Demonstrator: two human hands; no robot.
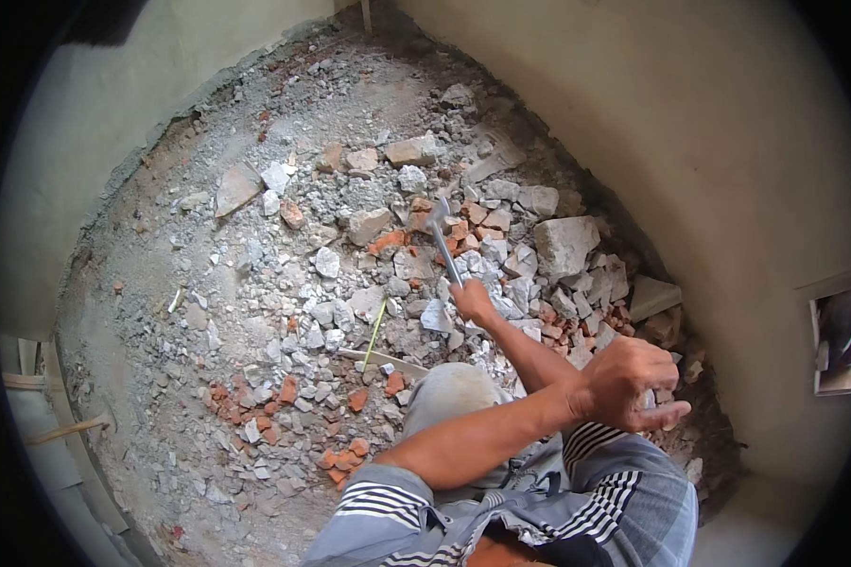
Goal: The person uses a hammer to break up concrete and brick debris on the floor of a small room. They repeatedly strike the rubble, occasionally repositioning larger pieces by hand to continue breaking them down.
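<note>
My right hand (pixel 473 302) is closed round the handle of a hammer (pixel 444 250), whose grey metal head lies over broken red brick (pixel 422 219) and pale rubble. Crossing above my right forearm, my left arm reaches to the right. My left hand (pixel 629 383) hangs above the rubble there, its fingers bent and its thumb held apart, with a gap between them; I make out nothing held in it. A large grey concrete chunk (pixel 565 246) rests farther off, beyond that hand. Below the hammer, a pale knee (pixel 454 397) shows between my arms.
Broken concrete, brick and grit cover the floor. A thin yellow-green strip (pixel 375 333) lies by a narrow pale board (pixel 383 360). Plain walls (pixel 690 123) rise on the left and right. Wooden pieces (pixel 66 430) stand at the left edge, and a wall opening (pixel 842 340) is at right.
</note>
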